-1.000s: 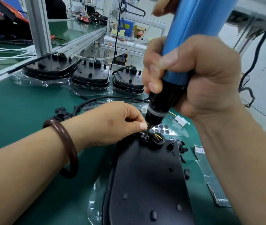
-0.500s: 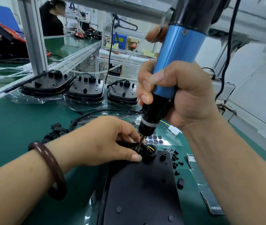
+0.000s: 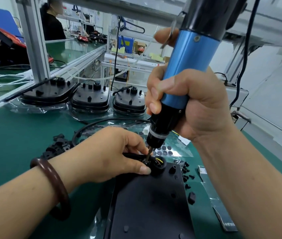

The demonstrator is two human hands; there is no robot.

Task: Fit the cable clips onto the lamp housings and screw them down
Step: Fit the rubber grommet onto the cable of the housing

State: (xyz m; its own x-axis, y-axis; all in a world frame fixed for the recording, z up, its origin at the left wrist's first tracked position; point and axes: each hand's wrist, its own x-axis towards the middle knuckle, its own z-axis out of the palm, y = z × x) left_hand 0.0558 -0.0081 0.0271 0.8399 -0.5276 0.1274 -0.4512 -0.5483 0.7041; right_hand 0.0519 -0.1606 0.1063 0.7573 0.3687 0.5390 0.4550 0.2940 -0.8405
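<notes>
Nearest the camera, a flat black plastic lamp housing lies back-up on a green bench mat. The left hand, with a brown glossy bangle on its wrist, rests on the housing's far left corner. Its fingers are curled, and thumb and forefinger pinch a black cable where it meets a round black socket with yellow wires. Beside the socket sits the small black cable clip, mostly hidden.

The right hand is wrapped in a fist round a blue and black electric screwdriver, held upright and slightly tilted. Its steel bit points down onto the clip, just past the left forefinger.

Small black screws lie scattered on the mat at the housing's right edge. Beyond the socket is a clear plastic sheet of round black pads. To the left lies a heap of loose black clips.

Farther back, three more black lamp housings sit in a row on clear wrap, beside a silver aluminium frame post. In the distance a person in dark clothing stands at another green bench.
</notes>
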